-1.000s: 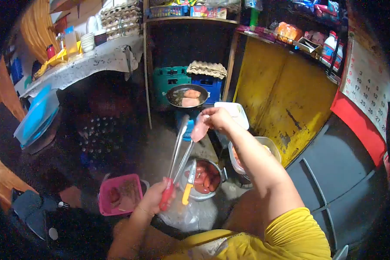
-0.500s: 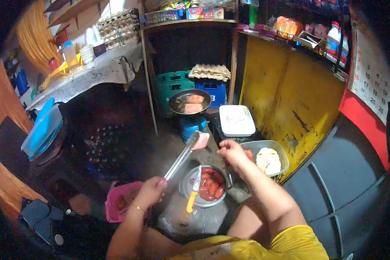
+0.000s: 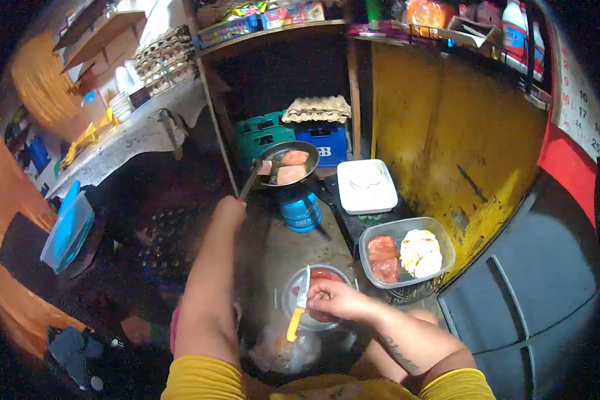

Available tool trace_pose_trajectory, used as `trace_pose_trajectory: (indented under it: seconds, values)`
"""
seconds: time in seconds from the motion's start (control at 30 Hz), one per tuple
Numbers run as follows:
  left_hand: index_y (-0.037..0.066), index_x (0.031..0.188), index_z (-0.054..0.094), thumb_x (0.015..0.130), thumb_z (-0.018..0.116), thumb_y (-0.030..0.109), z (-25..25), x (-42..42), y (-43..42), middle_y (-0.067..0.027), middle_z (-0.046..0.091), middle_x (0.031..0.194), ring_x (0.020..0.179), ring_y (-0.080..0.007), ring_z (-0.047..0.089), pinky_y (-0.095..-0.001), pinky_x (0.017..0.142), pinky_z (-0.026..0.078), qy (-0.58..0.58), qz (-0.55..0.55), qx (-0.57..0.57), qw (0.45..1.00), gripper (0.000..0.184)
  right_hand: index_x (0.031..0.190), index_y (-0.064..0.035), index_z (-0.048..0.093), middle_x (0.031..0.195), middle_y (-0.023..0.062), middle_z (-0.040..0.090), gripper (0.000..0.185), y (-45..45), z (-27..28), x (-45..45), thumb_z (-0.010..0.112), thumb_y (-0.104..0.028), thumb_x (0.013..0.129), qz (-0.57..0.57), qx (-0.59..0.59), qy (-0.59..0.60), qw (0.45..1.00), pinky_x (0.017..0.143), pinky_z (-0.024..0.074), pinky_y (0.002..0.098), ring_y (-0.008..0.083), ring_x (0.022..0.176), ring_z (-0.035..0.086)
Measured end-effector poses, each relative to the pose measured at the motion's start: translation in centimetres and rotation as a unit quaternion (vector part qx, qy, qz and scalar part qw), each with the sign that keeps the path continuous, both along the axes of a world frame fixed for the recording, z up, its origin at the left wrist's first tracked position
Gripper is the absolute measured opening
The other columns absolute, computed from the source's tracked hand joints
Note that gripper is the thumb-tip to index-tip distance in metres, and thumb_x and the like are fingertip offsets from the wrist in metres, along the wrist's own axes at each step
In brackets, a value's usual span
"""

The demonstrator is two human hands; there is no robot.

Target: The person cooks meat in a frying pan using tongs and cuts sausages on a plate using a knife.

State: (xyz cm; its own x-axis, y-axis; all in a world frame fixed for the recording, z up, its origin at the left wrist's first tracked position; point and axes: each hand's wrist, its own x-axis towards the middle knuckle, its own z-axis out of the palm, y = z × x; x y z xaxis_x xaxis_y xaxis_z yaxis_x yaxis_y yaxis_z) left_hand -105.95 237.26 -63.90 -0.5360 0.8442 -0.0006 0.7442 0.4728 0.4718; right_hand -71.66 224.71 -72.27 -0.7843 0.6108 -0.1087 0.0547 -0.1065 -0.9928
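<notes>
My left hand (image 3: 233, 207) is closed on the handle of metal tongs (image 3: 250, 181), which reach to the left rim of a black frying pan (image 3: 307, 151). A pink slice of meat (image 3: 265, 167) is at the tips of the tongs. Two larger pieces of meat (image 3: 291, 175) lie in the pan, above a blue gas cylinder (image 3: 300, 212). My right hand (image 3: 328, 299) is over the pot (image 3: 290, 291) of red sausages, fingers curled together beside a knife (image 3: 298, 313) with a yellow handle. Whether those fingers hold anything is hidden.
A clear tub (image 3: 367, 267) with red meat and a pale food stands at the right. Behind it is a white container (image 3: 391, 200). A plastic bag (image 3: 280, 353) lies below the pot. Blue and green crates (image 3: 327, 139) stand behind the pan.
My left hand has carried the tongs and the meat slice forward to the pan. My right hand has come back and down to the pot. The view has shifted.
</notes>
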Motion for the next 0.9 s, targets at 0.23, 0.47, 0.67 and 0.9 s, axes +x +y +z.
trace_pose_trajectory:
  seconds: [0.23,0.47,0.67,0.9]
  values:
    - [0.001,0.101,0.071,0.082,0.063,0.019,-0.9,2.5,6.9,-0.0217,0.068,0.106,0.101,-0.0361,0.065,-0.0435,0.086,0.051,0.077,0.022,-0.029,0.996,0.028,0.099,-0.0018,0.058,0.091,0.0046,0.061,0.016,1.7,-2.2,0.9,0.063,-0.014,0.090,0.064,0.309,0.060,0.947,0.077,0.0498,0.0292,0.0142,0.087,0.060]
    - [0.001,0.107,0.069,0.088,0.054,0.015,1.1,3.7,7.1,-0.0197,0.067,0.111,0.103,-0.0339,0.065,-0.0431,0.088,0.051,0.161,-0.019,-0.098,0.982,0.028,0.105,-0.0014,0.060,0.095,0.0084,0.062,0.026,1.6,2.7,2.3,0.065,-0.021,0.090,0.096,0.223,-0.055,0.968,0.080,0.0495,0.0291,0.0160,0.091,0.062]
    - [0.004,0.111,0.069,0.090,0.049,0.011,3.4,5.2,6.3,-0.0189,0.067,0.113,0.105,-0.0337,0.065,-0.0441,0.088,0.051,0.186,-0.010,-0.105,0.977,0.029,0.106,-0.0014,0.059,0.093,0.0061,0.061,0.024,1.3,2.0,2.0,0.065,-0.020,0.090,0.127,0.221,-0.061,0.965,0.075,0.0484,0.0289,0.0149,0.084,0.060]
    - [0.004,0.112,0.068,0.092,0.046,0.013,3.0,5.3,6.4,-0.0185,0.066,0.114,0.105,-0.0354,0.065,-0.0443,0.089,0.051,0.203,-0.009,-0.069,0.977,0.031,0.095,-0.0012,0.062,0.091,0.0156,0.064,0.025,0.6,2.1,2.1,0.061,-0.024,0.084,0.105,0.226,-0.004,0.969,0.074,0.0488,0.0399,0.0292,0.088,0.064]
